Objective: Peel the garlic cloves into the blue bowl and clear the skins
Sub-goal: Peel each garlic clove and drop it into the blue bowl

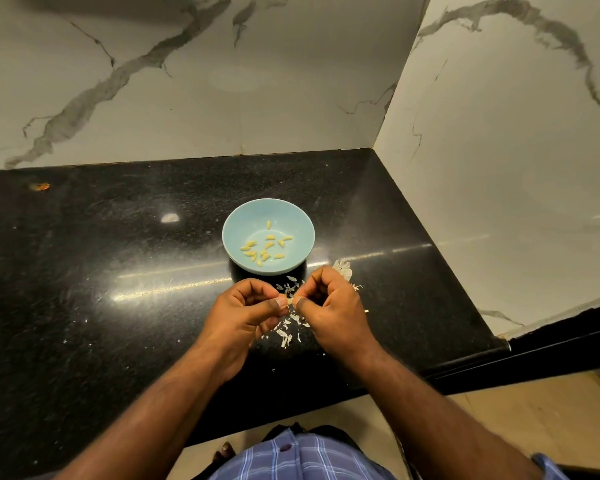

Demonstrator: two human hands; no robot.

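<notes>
Roughly a dozen peeled cloves lie inside the blue bowl on the black counter. Just beside it, left hand and right hand both pinch one garlic clove above scattered skins.

A black speckled countertop carries the blue bowl and scattered garlic skins.

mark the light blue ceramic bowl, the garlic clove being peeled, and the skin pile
light blue ceramic bowl (231, 233), head view, bare left inner wall.
small pale garlic clove (289, 301), head view, visible bit between the thumbs.
white papery garlic skins (286, 336), head view, flakes on the counter under the hands.
</notes>
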